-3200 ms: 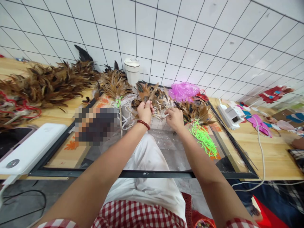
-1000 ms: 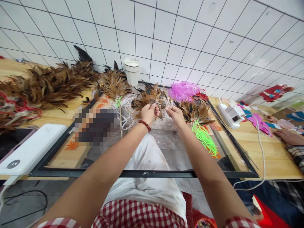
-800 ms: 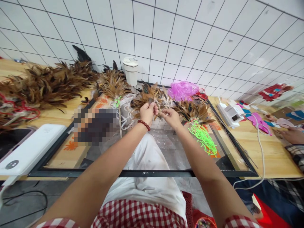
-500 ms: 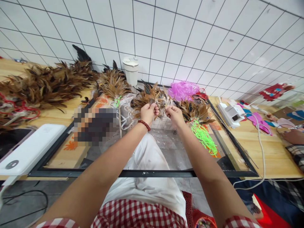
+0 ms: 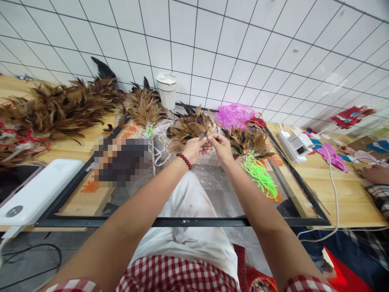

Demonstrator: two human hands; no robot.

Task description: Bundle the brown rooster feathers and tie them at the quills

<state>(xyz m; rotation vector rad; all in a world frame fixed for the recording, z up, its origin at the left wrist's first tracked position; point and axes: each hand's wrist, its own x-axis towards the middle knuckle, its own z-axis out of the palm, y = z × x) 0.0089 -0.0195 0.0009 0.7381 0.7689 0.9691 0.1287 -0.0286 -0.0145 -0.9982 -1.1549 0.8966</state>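
My left hand (image 5: 194, 151), with a red bead bracelet at the wrist, is closed in a pinch on what looks like a small feather (image 5: 204, 139). My right hand (image 5: 221, 148) meets it fingertip to fingertip, pinching at the same feather; the fingers hide most of it. Just beyond them lies a brown and black feather bundle (image 5: 188, 126). To the right is another feather bundle (image 5: 251, 142) with bright green cords (image 5: 260, 176) at its base. On the left, a feather duster-like bundle (image 5: 145, 106) on a stick is tied with green cord.
A black frame (image 5: 200, 222) with a see-through surface spans the wooden table. A white cup (image 5: 167, 91), pink plastic bag (image 5: 234, 115) and white cords (image 5: 161, 138) lie toward the tiled wall. A power bank (image 5: 42, 190) is left, a power strip (image 5: 293, 146) right. Another person's hand (image 5: 375, 174) rests far right.
My hands have come together from a small gap, the right moving left and the left slightly right and nearer me. The other person's hand at the far right has shifted slightly.
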